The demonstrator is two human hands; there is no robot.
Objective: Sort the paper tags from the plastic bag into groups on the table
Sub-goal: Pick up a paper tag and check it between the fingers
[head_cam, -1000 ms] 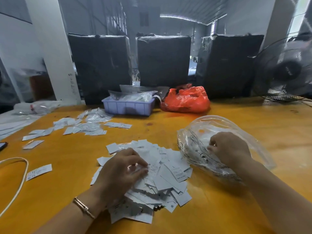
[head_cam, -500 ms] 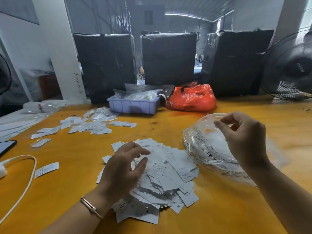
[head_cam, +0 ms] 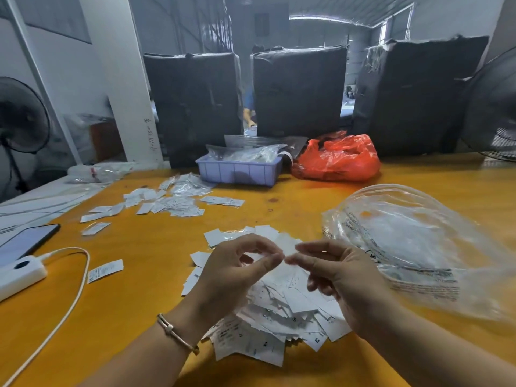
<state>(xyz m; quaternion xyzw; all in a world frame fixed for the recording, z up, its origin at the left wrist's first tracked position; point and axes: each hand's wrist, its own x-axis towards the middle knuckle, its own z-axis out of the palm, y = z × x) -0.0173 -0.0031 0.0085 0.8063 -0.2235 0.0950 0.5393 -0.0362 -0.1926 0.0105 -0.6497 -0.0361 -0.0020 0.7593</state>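
A heap of white paper tags (head_cam: 279, 303) lies on the yellow table (head_cam: 307, 202) in front of me. The clear plastic bag (head_cam: 413, 247) lies crumpled to its right, with nothing holding it. My left hand (head_cam: 231, 277) and my right hand (head_cam: 343, 280) hover above the heap, fingers curled, thumb and forefinger tips almost meeting in the middle. Whether a tag is pinched between them does not show. Smaller groups of tags (head_cam: 173, 202) lie spread out farther back on the left, and a single tag (head_cam: 105, 270) lies apart.
A purple tray (head_cam: 237, 171) with clear packets and a red plastic bag (head_cam: 337, 159) stand at the back. A phone (head_cam: 25, 243), a white charger (head_cam: 19, 272) and its cable (head_cam: 75, 289) lie at the left. Black wrapped bales (head_cam: 298, 90) and a fan (head_cam: 497, 107) stand behind the table.
My right hand has left the plastic bag and swung left over the heap. My left hand has lifted off the tags to meet it. The bag has sagged flatter.
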